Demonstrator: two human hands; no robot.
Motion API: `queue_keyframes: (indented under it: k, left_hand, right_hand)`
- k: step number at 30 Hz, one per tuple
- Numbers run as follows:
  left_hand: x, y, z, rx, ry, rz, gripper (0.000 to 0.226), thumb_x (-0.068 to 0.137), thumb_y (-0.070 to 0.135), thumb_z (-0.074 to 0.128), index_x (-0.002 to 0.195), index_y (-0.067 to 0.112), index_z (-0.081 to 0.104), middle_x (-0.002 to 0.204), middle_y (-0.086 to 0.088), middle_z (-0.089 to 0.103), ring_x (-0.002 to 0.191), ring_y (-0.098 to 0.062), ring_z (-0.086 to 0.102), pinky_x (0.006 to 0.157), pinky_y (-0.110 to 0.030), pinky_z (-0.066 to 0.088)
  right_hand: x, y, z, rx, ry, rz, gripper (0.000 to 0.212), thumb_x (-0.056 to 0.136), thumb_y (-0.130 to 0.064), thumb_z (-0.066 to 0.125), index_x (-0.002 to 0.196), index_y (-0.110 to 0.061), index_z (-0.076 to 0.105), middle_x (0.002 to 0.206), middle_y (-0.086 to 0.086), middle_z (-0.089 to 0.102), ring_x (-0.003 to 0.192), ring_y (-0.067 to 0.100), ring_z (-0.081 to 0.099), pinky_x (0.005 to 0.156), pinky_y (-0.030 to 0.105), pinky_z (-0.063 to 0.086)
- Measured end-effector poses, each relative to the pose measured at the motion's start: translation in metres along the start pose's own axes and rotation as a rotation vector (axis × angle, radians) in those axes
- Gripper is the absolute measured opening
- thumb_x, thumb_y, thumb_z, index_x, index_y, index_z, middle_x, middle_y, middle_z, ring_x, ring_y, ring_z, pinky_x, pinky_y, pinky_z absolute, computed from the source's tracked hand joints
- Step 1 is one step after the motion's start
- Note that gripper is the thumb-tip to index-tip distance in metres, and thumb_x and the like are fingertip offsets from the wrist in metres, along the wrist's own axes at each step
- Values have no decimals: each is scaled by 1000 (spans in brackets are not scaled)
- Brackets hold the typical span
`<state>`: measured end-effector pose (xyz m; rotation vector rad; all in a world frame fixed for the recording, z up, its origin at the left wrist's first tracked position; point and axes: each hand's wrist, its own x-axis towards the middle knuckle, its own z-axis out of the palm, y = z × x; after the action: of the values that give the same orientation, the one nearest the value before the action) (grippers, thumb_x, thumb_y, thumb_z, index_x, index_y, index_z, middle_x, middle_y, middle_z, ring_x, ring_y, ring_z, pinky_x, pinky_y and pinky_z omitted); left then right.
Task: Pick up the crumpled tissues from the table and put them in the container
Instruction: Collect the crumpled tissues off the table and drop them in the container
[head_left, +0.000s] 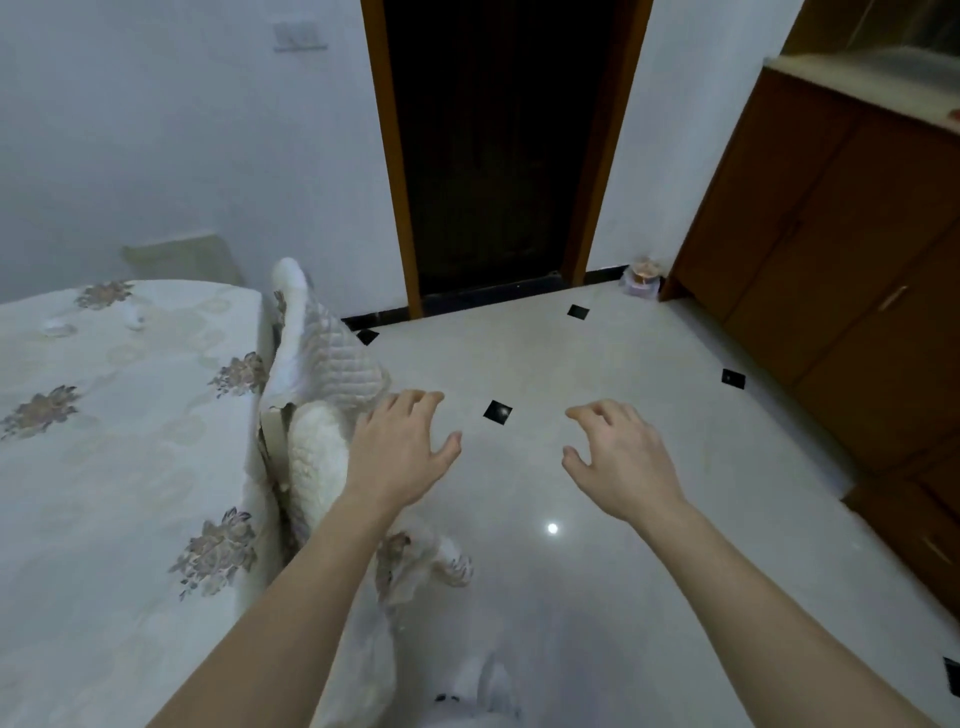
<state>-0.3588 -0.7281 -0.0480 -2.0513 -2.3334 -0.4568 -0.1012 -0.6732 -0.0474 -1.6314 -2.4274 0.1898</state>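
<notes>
My left hand and my right hand are both stretched out over the tiled floor, fingers spread, holding nothing. To the left stands the table under a cream cloth with flower prints. Two small white crumpled tissues lie on its far part, one near the back and a flatter one to its left. Both hands are well to the right of the table and apart from the tissues. A small round container stands on the floor by the door frame, far ahead of my right hand.
A chair with a quilted white cover is tucked against the table's right edge, just left of my left hand. A dark doorway is straight ahead. Brown wooden cabinets line the right side. Glossy floor lies between.
</notes>
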Motion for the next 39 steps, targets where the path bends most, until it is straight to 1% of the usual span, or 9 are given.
queue_keyframes:
  k: [3, 9, 13, 17, 21, 27, 33, 39]
  left_hand:
    - [58, -1, 9, 7, 18, -10, 54, 89, 54, 51, 133, 23, 54, 130, 1, 60, 121, -23, 52, 96, -42, 45]
    - [149, 0, 26, 41, -4, -19, 56, 90, 54, 50, 135, 21, 53, 133, -1, 60, 123, -24, 52, 98, -42, 45]
    - [206, 2, 42, 65, -18, -40, 56, 91, 54, 48, 136, 22, 52, 133, 0, 59, 123, -23, 51, 99, -42, 45]
    - [267, 4, 63, 89, -19, -72, 56, 91, 55, 48, 136, 22, 52, 133, 1, 60, 123, -22, 52, 97, -40, 44]
    - [340, 11, 84, 113, -24, -136, 58, 91, 59, 44, 139, 25, 48, 136, 2, 57, 126, -21, 49, 100, -40, 43]
    - [439, 30, 104, 117, -34, -244, 60, 91, 60, 41, 139, 25, 48, 136, 1, 57, 126, -21, 50, 102, -41, 43]
    - [490, 17, 99, 142, -4, -385, 57, 90, 56, 47, 136, 22, 52, 133, 0, 59, 122, -23, 52, 97, -40, 44]
    - [510, -24, 92, 181, 28, -548, 54, 87, 54, 52, 131, 22, 57, 127, 1, 63, 118, -23, 55, 90, -40, 46]
  right_hand:
    - [60, 17, -2, 6, 14, -2, 45, 91, -37, 56, 134, -22, 54, 130, 0, 56, 124, 22, 46, 101, 37, 39]
    - [148, 50, 9, 16, -22, -5, 45, 92, -39, 54, 135, -24, 53, 131, -2, 55, 126, 20, 45, 102, 36, 38]
    - [211, 71, 19, 36, -20, -31, 44, 91, -39, 55, 132, -24, 55, 129, -2, 56, 121, 20, 48, 100, 36, 40]
    - [283, 93, 29, 61, -37, -70, 44, 91, -39, 55, 132, -23, 55, 129, -2, 56, 121, 20, 49, 100, 36, 40]
    - [365, 123, 32, 69, -48, -132, 44, 92, -38, 54, 133, -23, 54, 129, -2, 57, 121, 19, 49, 100, 37, 42]
    - [491, 155, 27, 88, -80, -249, 43, 92, -38, 54, 133, -23, 54, 128, -2, 57, 118, 19, 50, 96, 36, 43]
    - [591, 149, 31, 115, -107, -386, 42, 92, -37, 56, 131, -22, 56, 128, 0, 58, 118, 20, 50, 95, 37, 44]
    - [662, 104, 53, 158, -155, -525, 43, 92, -36, 55, 133, -21, 55, 128, 1, 58, 117, 19, 51, 95, 37, 46]
